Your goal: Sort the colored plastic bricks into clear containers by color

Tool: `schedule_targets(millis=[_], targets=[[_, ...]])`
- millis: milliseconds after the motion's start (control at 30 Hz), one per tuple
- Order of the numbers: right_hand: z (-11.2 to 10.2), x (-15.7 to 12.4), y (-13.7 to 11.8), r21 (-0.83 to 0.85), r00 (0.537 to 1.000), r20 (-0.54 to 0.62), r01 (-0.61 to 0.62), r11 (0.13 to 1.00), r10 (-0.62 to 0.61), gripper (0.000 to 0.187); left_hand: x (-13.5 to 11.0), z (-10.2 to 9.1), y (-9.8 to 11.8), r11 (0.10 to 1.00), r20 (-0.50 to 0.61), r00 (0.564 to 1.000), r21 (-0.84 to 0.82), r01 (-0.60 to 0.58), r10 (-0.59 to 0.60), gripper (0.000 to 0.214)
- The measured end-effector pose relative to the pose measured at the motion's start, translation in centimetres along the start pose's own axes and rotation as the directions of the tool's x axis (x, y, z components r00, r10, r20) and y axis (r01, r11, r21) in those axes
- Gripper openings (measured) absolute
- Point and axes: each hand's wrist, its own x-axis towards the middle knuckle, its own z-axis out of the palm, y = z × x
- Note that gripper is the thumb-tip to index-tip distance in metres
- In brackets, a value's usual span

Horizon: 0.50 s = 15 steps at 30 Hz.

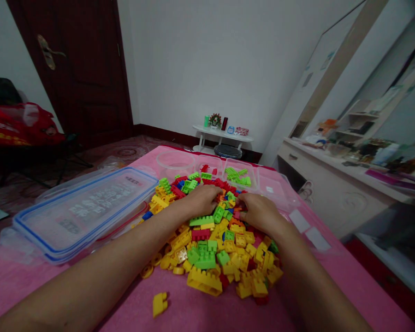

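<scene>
A large heap of plastic building bricks [205, 259] in yellow, green, red, orange and blue lies in front of me. My left hand [205, 199] reaches into the far side of the heap, its fingers curled down among the bricks. Opposite it, my right hand [257, 210] is also bent into the heap, fingers curled inward near some red and orange bricks. The fingertips of both hands are partly hidden, so what they grip cannot be made out. A single yellow brick [159, 304] lies apart, closest to me.
Behind the heap stand a round clear tub [175, 159], a clear box with red bricks [210, 161] and another with green bricks [240, 162]. Blue-rimmed clear lids [90, 207] lie left on the pink tablecloth [180, 318]. White cards [317, 238] lie right.
</scene>
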Motion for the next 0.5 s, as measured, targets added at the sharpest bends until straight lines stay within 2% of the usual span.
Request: schedule_targets(millis=[100, 200, 400, 500], targets=[[0.01, 0.10, -0.24, -0.016, 1.000, 0.007, -0.022, 1.000, 0.022, 0.018, 0.02, 0.11, -0.03, 1.000, 0.004, 1.000, 0.006, 0.026, -0.026, 0.024], [-0.07, 0.14, -0.39, -0.024, 0.999, -0.006, -0.032, 0.999, 0.032, 0.015, -0.01, 0.16, -0.09, 0.999, -0.055, 0.998, 0.010, 0.039, -0.038, 0.019], [-0.32, -0.02, -0.31, 0.010, 1.000, 0.003, 0.017, 1.000, -0.017, 0.019, -0.07, 0.11, -0.29, 0.997, -0.057, 0.998, -0.071, -0.021, 0.017, 0.009], [-0.22, -0.07, -0.05, 0.019, 0.998, 0.012, 0.060, 0.998, -0.060, 0.030, -0.09, -0.25, -0.24, 0.998, -0.066, 0.998, -0.066, -0.012, 0.008, 0.008]])
